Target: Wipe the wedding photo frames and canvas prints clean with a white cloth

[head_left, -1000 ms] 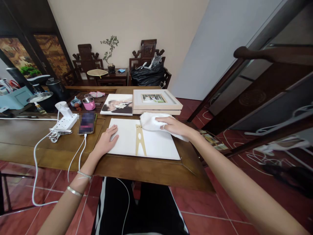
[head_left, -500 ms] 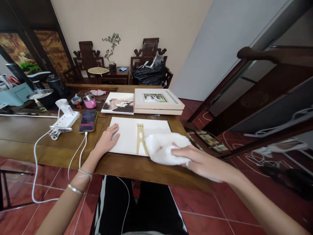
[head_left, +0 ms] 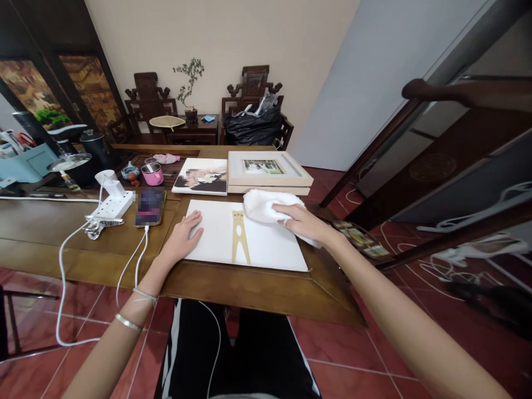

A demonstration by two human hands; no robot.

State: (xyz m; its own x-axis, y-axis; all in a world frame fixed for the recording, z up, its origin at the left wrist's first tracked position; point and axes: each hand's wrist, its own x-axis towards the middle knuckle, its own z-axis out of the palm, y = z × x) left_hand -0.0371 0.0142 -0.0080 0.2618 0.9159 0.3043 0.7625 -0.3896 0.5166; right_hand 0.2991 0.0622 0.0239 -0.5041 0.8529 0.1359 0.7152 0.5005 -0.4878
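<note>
A flat white board (head_left: 211, 230) lies near the front edge of the wooden table, with a gold-coloured A-shaped piece (head_left: 239, 235) down its middle. My left hand (head_left: 185, 235) rests flat on the board's left side, fingers stretched out and holding nothing. In my right hand (head_left: 301, 221) is a bunched white cloth (head_left: 260, 206), which covers the board's far right corner. Fingers and thumb are closed on the cloth, and part of it hangs out below the palm.
Behind the board lie a photo print panel (head_left: 199, 177) and stacked pale wooden frames (head_left: 270, 169). Left of it are a phone (head_left: 148, 206) on a cable, a white power strip (head_left: 116, 205) and a pink cup (head_left: 152, 173). A dark wooden chair (head_left: 440, 160) stands at the right.
My right hand has moved the cloth away from me, from the board's near right corner to its far right corner. The near right corner now shows. My left hand has stayed put.
</note>
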